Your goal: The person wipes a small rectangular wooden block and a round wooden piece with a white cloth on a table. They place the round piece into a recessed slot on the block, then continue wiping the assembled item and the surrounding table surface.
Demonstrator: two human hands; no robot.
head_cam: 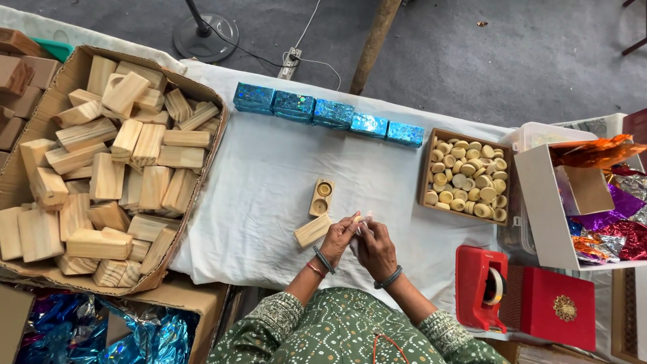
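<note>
My left hand (339, 237) and my right hand (375, 248) meet over the white cloth (263, 182), both pinching a small pale round wooden piece (358, 218) at the fingertips. Just left of my left hand lies a plain wooden block (312, 230). Beyond it sits a wooden block with two round recesses (321, 197), one holding a round piece. Bangles show on both wrists.
A big cardboard box of wooden blocks (108, 168) fills the left. Several blue glittery wrapped blocks (330, 113) line the far edge. A tray of round wooden pieces (466, 178), a white box of coloured foil (593, 202), a red tape dispenser (482, 286) and a red box (558, 307) stand on the right.
</note>
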